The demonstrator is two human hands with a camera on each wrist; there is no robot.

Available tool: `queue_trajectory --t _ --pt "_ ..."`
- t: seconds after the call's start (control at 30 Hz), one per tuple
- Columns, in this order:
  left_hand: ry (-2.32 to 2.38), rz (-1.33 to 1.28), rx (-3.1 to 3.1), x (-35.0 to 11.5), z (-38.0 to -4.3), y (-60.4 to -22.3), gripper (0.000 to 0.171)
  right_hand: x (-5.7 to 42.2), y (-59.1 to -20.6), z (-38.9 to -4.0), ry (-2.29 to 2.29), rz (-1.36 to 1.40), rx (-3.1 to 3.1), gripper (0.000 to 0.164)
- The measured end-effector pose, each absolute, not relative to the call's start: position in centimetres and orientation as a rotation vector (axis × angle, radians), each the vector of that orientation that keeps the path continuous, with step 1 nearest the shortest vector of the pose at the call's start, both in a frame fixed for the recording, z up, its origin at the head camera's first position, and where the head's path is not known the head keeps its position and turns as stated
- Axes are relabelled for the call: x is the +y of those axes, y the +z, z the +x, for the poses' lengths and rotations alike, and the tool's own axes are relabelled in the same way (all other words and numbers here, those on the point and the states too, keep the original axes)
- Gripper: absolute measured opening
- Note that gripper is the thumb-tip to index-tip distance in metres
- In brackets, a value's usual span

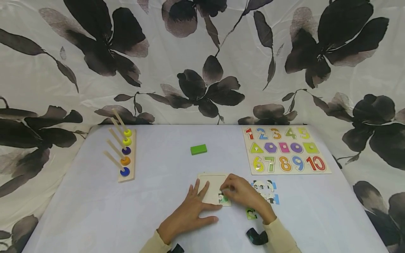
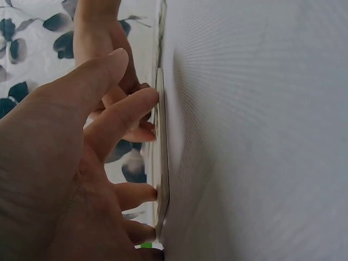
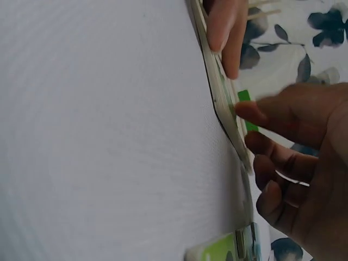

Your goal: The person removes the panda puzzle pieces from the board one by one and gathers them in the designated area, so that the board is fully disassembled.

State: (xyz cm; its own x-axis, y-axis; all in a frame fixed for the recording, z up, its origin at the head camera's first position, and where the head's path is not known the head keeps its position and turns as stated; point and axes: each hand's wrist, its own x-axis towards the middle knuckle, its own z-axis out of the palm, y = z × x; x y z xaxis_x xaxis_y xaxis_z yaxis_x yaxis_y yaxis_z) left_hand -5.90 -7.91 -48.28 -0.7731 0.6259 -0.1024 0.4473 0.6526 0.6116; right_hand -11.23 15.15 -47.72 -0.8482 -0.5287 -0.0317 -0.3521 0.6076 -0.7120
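A pale wooden puzzle tray lies flat on the table in front of me. A green-and-white panda puzzle piece sits in its lower right corner. My left hand is spread, its fingertips resting on the tray's left side and near edge. Over the tray's right side is my right hand, fingers loosely bent; in the right wrist view a fingertip touches the tray near the piece, and nothing shows between the fingers. Beside the right hand lie panda pieces, partly covered, and a small green panda piece.
At the back right lies a number-and-shape board. A peg stacker with coloured beads stands at the left. Behind the tray is a green block. A floral cloth hangs behind the white table.
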Motion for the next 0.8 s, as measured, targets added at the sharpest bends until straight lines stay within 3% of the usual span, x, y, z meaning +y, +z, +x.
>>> queue_trajectory --t 0.33,0.8 --pt "0.842 0.841 2.563 -7.86 -5.95 -48.35 0.041 15.29 -47.68 -11.28 -1.063 -0.669 2.638 0.017" --pt "0.845 0.861 2.582 -7.87 -5.94 -48.5 0.041 15.31 -47.07 -11.17 -1.14 -0.654 2.566 0.012"
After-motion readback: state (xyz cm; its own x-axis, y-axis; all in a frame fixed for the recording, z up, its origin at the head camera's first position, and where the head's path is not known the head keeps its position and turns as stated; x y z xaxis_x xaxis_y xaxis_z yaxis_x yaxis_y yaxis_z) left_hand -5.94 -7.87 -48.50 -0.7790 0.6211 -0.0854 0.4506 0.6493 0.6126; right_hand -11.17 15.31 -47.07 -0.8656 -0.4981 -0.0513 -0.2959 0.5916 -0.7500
